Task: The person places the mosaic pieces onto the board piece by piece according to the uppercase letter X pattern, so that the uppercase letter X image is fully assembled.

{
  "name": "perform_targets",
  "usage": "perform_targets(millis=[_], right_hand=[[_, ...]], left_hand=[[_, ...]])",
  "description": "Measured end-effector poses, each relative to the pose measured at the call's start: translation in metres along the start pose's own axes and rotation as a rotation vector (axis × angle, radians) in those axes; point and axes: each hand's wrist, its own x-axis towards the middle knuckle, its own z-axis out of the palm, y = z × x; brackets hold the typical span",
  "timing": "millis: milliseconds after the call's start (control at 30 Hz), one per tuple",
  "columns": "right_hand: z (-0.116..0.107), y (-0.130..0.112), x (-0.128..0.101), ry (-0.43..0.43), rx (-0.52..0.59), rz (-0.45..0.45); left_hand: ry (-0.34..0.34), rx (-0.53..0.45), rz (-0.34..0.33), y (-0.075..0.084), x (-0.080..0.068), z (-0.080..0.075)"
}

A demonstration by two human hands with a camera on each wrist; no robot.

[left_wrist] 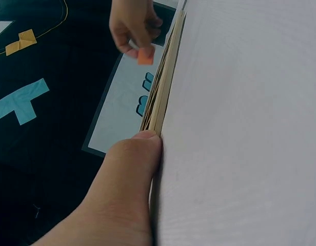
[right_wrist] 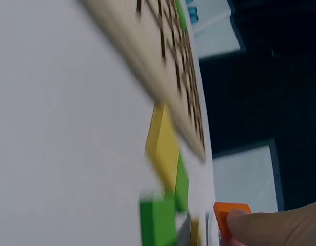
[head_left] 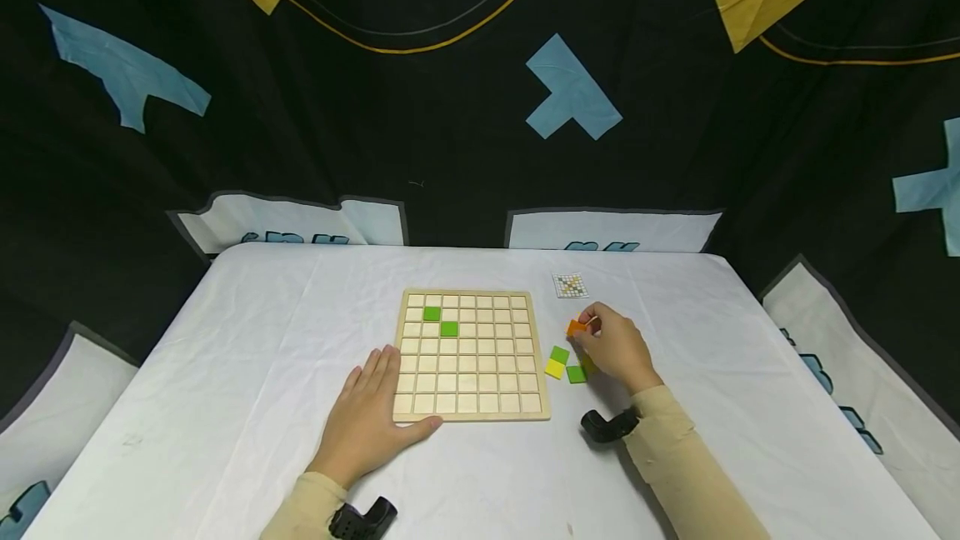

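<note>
A wooden grid board (head_left: 471, 355) lies on the white table (head_left: 225, 373), with two green tiles (head_left: 440, 321) in its upper left cells. My left hand (head_left: 367, 419) rests flat on the table, fingers straight, its thumb against the board's near left edge (left_wrist: 160, 102). My right hand (head_left: 617, 348) pinches an orange tile (head_left: 576, 327) just above the table, right of the board; the left wrist view shows the orange tile (left_wrist: 145, 56) too, and the right wrist view shows it as an orange tile (right_wrist: 227, 218) under my fingertip. Loose green and yellow tiles (head_left: 564, 363) lie beside that hand.
A small patterned card (head_left: 569, 284) lies beyond the right hand near the table's far edge. Black wrist camera mounts (head_left: 607, 425) sit by both sleeves. A dark patterned cloth hangs behind and around the table.
</note>
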Motion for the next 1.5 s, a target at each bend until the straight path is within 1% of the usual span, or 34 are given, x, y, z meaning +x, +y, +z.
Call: perform_targets(millis=[167,333,467,567,733,933,1067,1300,1400,1500], right_hand=[[0.015,-0.028,-0.001,-0.009,0.091,-0.073],[0.039,-0.058,-0.003,-0.048,0.183,-0.156],[0.058,-0.077,-0.005,-0.078,0.212,-0.218],[0.07,-0.087,-0.007,-0.095,0.211,-0.254],[0.082,-0.093,-0.009,-0.103,0.178,-0.276],[0.085,-0.096,-0.008,-0.088,0.11,-0.305],[0.085,-0.098,-0.008,-0.091,0.065,-0.322],[0.082,-0.101,-0.011,-0.107,0.021,-0.338],[0.08,-0.099,-0.013,-0.12,-0.028,-0.351],[0.074,-0.096,-0.014,-0.131,-0.049,-0.371]], left_hand=[[0.0,0.001,0.002,-0.001,0.001,0.001],[0.001,0.003,0.0,-0.001,0.001,0.001],[-0.001,0.003,-0.006,0.0,0.001,0.001],[-0.003,0.002,-0.009,0.0,0.0,0.001],[-0.003,0.0,-0.008,0.0,0.001,0.002],[0.003,0.007,-0.002,0.0,0.001,0.001],[0.006,0.01,0.001,0.0,0.002,0.0],[0.001,0.005,-0.007,0.001,0.002,0.0],[-0.004,0.003,-0.008,0.001,0.001,0.001],[-0.006,0.004,-0.008,0.001,0.001,0.001]])
